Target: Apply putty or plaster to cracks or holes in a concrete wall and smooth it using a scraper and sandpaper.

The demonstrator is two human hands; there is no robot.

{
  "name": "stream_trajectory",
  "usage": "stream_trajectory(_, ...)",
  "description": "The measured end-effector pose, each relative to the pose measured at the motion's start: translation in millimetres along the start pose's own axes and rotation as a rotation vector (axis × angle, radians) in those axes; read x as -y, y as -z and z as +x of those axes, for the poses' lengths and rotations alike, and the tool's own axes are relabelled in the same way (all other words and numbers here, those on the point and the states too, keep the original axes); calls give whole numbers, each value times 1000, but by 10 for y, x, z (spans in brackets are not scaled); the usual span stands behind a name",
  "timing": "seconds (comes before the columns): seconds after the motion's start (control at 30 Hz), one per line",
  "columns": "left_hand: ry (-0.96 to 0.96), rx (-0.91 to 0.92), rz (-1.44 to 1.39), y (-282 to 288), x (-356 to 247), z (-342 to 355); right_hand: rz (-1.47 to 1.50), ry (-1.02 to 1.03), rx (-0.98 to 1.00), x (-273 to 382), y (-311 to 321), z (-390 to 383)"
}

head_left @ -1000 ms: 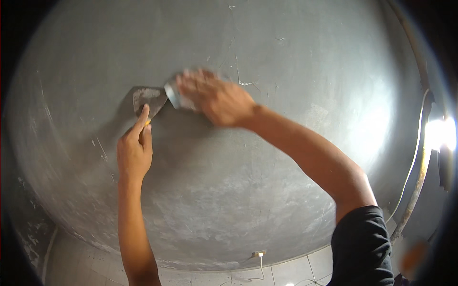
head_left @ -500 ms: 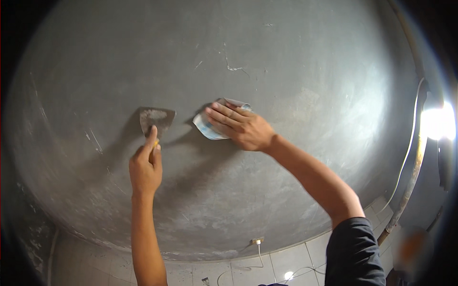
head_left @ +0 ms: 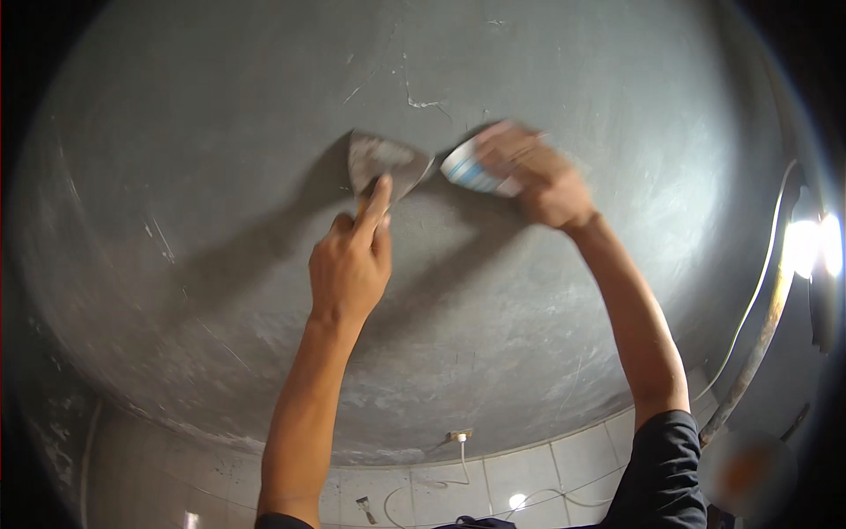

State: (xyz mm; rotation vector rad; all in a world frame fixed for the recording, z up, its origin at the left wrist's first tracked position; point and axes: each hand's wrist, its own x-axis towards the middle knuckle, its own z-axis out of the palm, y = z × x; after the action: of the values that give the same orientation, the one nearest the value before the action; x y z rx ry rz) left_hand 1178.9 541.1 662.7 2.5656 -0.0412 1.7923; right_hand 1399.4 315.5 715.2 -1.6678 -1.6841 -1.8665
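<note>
My left hand [head_left: 348,264] grips a putty knife [head_left: 379,154] with a yellowish handle, index finger along it, its broad stained blade at the grey plastered wall [head_left: 220,115]. Just right of the blade, my right hand [head_left: 546,176], smeared by motion, presses over a white sheet [head_left: 471,175] with blue stripes against the wall. The sheet is partly hidden under the fingers. Fine cracks and pale scratches mark the wall above and to the left of both hands.
A lit lamp [head_left: 815,242] glows at the right beside a pipe [head_left: 740,388] and white cable [head_left: 756,300]. A socket with plug [head_left: 459,437] sits low on the wall. Below are pale tiles [head_left: 511,467], loose wires and a small scraper [head_left: 367,510].
My left hand with the putty knife has moved right and upward. My right hand and the sheet have moved right overall, dropping and then rising again, and the hand is now blurred.
</note>
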Motion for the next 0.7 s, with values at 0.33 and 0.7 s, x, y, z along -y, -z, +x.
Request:
stream_trajectory(0.33, 36, 78, 188, -406, -609, 1, -179, -659, -475, -637, 76, -581)
stream_trajectory(0.7, 129, 41, 162, -457, -808, -48, -135, -619, -528, -632, 50, -634)
